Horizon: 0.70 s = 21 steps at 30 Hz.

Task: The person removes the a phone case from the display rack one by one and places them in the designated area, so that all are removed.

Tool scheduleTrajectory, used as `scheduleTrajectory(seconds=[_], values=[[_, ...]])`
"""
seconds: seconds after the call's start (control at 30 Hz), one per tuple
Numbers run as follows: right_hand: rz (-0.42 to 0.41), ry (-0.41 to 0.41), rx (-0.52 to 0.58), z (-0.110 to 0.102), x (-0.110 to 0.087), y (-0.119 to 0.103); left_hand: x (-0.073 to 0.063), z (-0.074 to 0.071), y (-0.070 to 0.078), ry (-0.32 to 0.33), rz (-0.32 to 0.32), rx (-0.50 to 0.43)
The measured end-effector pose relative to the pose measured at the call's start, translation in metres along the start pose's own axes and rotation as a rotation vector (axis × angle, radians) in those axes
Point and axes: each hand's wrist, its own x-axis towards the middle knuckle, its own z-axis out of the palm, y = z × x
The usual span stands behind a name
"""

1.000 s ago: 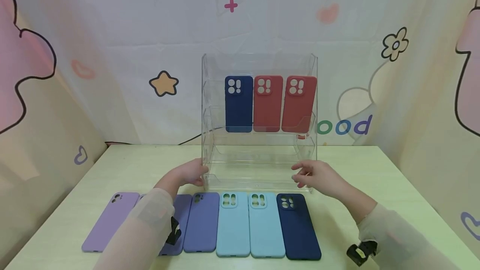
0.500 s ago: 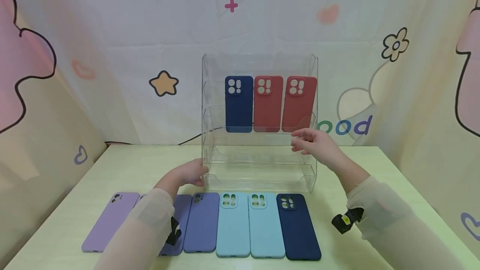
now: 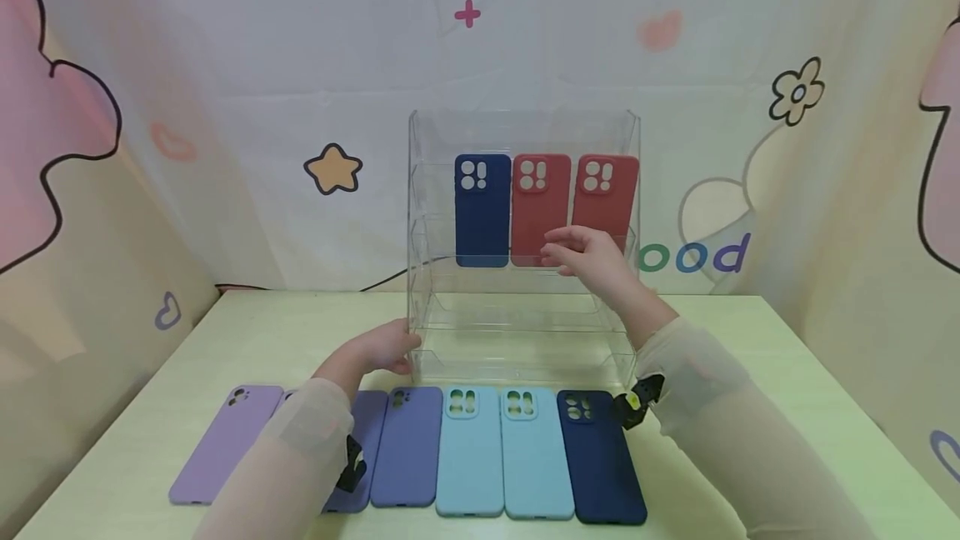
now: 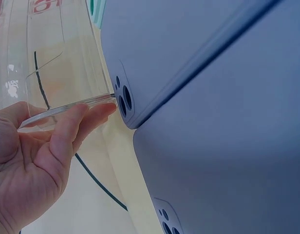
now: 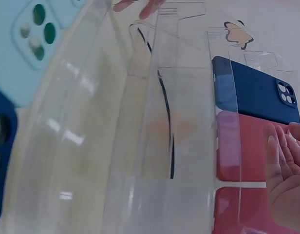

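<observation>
head | pale table (image 3: pixel 720 340) – clear rack (image 3: pixel 487 311) standing on it | printed cloth (image 3: pixel 540 48) behind

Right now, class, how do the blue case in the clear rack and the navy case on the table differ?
The blue case stands upright in the clear rack; the navy case lies flat on the table. The blue case looks brighter, the navy case darker. Both have camera cutouts.

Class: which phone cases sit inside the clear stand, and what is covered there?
In the head view, the clear stand holds a blue case, a middle red case and an end red case. The right hand hides parts of both red cases' lower halves.
</observation>
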Motion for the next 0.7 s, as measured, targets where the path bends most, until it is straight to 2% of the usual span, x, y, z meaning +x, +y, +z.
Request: scheduleTrajectory(seconds=[0.33, 0.7], values=[[-0.009, 0.067, 0.141, 0.009, 0.032, -0.034, 0.000, 0.001, -0.001, -0.007, 0.008, -0.017], [-0.086, 0.098, 0.228, 0.016, 0.059, -0.065, 0.000, 0.001, 0.001, 0.012, 0.006, -0.002]])
